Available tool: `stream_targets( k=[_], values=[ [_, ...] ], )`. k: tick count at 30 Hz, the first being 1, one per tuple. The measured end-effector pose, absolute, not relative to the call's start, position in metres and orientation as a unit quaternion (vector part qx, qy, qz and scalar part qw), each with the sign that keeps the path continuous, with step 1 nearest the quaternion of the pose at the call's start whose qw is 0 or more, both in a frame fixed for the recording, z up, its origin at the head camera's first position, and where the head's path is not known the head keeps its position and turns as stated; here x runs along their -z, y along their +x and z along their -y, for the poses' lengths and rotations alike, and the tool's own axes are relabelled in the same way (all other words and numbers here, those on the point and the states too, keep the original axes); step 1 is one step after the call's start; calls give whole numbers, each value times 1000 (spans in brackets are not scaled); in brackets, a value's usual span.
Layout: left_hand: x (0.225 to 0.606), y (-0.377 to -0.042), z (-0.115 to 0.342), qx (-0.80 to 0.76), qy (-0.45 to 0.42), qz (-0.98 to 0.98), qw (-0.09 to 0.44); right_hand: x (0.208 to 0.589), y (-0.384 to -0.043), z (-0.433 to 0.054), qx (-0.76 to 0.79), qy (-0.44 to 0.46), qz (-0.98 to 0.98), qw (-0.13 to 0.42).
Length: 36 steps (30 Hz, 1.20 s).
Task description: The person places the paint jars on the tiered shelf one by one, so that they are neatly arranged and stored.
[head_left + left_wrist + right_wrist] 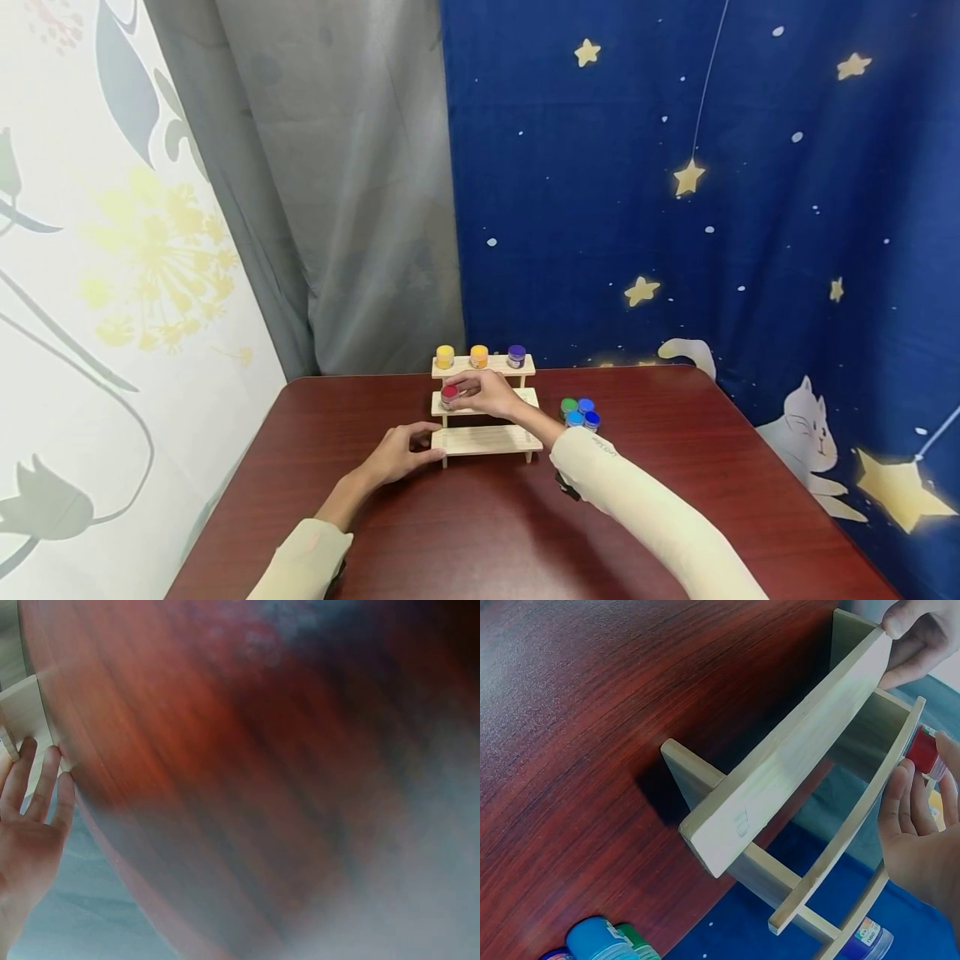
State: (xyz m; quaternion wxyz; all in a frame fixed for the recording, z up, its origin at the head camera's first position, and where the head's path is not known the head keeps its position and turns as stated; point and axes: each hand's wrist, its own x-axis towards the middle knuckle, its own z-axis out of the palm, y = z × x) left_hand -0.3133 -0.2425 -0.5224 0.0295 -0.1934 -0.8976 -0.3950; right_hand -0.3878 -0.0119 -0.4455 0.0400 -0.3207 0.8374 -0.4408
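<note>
A three-tier wooden rack (487, 440) stands near the back of the table. My right hand (487, 393) pinches a small red-lidded paint jar (449, 395) between thumb and fingers, at the left end of the middle shelf. In the right wrist view that red jar (924, 750) sits at the shelf's edge. My left hand (401, 454) touches the left end of the bottom shelf with its fingers; the left wrist view shows these fingers (45, 784) extended against the pale wood. On the top shelf are two yellow-orange jars (446, 357) and a purple jar (517, 357).
To the right of the rack, a cluster of several paint jars (580, 414) with green and blue lids stands on the dark red table (480, 533). A grey curtain (360, 208) and a blue star-patterned curtain (585, 208) hang behind the table's back edge.
</note>
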Motion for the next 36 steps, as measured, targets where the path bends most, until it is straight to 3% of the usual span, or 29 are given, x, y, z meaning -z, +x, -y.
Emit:
stream_targets(
  k=[36],
  values=[
    [521, -311, 241, 394, -194, 898, 34, 445, -381, -25, 484, -313, -813, 82]
  ],
)
